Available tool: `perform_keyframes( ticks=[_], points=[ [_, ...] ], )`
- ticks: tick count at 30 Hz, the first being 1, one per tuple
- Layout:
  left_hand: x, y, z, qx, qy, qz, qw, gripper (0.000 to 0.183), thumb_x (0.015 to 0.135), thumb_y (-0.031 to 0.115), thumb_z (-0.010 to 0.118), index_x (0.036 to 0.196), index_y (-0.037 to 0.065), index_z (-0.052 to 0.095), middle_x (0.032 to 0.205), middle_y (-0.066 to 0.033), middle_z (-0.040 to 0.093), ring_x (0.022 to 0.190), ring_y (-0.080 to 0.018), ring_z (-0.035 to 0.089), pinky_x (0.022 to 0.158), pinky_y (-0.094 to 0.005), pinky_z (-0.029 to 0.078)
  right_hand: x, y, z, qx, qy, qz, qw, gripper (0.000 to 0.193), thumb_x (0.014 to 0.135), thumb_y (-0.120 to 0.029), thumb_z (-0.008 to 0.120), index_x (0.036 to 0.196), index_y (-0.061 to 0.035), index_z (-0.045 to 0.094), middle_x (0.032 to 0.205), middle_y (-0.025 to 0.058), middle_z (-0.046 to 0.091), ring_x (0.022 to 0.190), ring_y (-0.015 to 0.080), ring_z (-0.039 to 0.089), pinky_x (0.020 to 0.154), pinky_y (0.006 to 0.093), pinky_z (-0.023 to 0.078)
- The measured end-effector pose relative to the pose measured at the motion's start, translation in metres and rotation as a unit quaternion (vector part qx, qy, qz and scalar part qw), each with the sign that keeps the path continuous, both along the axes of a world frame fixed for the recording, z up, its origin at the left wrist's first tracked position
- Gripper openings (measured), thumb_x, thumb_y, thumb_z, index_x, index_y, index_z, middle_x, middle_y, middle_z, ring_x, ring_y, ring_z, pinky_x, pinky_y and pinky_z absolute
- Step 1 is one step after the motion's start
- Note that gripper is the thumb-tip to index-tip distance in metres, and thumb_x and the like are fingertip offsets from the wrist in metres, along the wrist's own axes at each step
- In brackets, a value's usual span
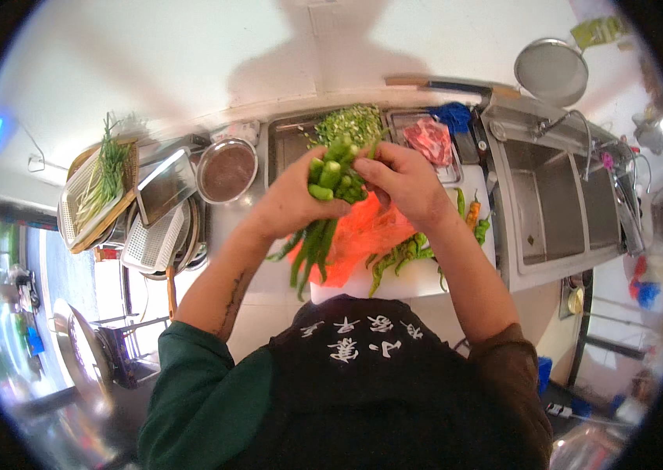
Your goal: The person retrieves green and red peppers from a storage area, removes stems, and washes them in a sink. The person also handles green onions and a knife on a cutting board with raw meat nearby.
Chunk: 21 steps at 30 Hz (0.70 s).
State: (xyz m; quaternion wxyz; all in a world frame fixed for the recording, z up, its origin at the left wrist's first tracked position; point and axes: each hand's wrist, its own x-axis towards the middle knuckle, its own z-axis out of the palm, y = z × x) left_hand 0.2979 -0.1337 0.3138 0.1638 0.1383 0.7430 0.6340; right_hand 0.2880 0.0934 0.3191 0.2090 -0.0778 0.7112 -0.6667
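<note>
Green peppers (330, 188), bunched stem-ends up, sit clamped in our left hand (294, 205) above the orange bag (363, 235); our right hand (406, 182), at three o'clock, pinches their tops. We judge them light, waxy and easily snapped, so we'd grip mid-bunch.

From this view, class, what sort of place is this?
Probably a working kitchen, perhaps commercial: a steel double sink, stacked metal trays, and a bunch of green peppers held over the counter.

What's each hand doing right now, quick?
Left hand: closed around a bunch of green peppers.
Right hand: fingers on the top of the same bunch, apparently pinching it.
</note>
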Motion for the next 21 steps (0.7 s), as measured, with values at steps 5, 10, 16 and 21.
perform_keyframes(
  ticks=[5, 10, 16, 21],
  points=[
    [-0.006, -0.003, 0.004, -0.08, -0.072, -0.003, 0.994, 0.067, 0.069, -0.002, 0.083, 0.13, 0.002, 0.055, 0.106, -0.0059, 0.066, 0.094, -0.0142, 0.064, 0.084, -0.0302, 0.054, 0.014, -0.018, -0.018, 0.227, 0.359, -0.06, 0.904, 0.02, 0.094, -0.014, 0.07, 0.112, -0.0042, 0.069, 0.092, 0.0117, 0.07, 0.079, 0.0235, 0.068, 0.068, 0.0349, 0.053],
    [-0.008, -0.015, -0.025, -0.066, -0.186, -0.021, 0.98, 0.057, 0.071, -0.003, 0.078, 0.123, 0.001, 0.056, 0.101, -0.0082, 0.066, 0.088, -0.0167, 0.066, 0.078, -0.0317, 0.055, 0.027, -0.033, -0.07, 0.292, 0.407, -0.093, 0.86, 0.02, 0.092, -0.005, 0.067, 0.112, -0.0052, 0.069, 0.101, 0.0158, 0.071, 0.09, 0.0349, 0.07, 0.074, 0.0396, 0.056],
    [0.021, -0.056, -0.075, -0.075, -0.241, -0.024, 0.967, 0.056, 0.072, -0.004, 0.077, 0.123, -0.001, 0.055, 0.096, -0.012, 0.068, 0.081, -0.0213, 0.069, 0.071, -0.0354, 0.058, 0.035, -0.021, -0.162, 0.407, 0.169, 0.048, 0.896, 0.037, 0.091, -0.019, 0.065, 0.125, -0.006, 0.062, 0.122, 0.0193, 0.066, 0.111, 0.0377, 0.065, 0.094, 0.0468, 0.052],
    [0.044, -0.123, -0.144, -0.018, -0.347, 0.058, 0.936, 0.045, 0.075, -0.007, 0.074, 0.117, -0.002, 0.058, 0.095, -0.014, 0.068, 0.074, -0.0259, 0.07, 0.068, -0.0394, 0.06, -0.013, 0.036, -0.194, 0.532, 0.198, -0.094, 0.818, 0.056, 0.088, -0.026, 0.065, 0.14, -0.0073, 0.053, 0.137, 0.0209, 0.06, 0.125, 0.039, 0.057, 0.104, 0.0476, 0.046]
  ],
)
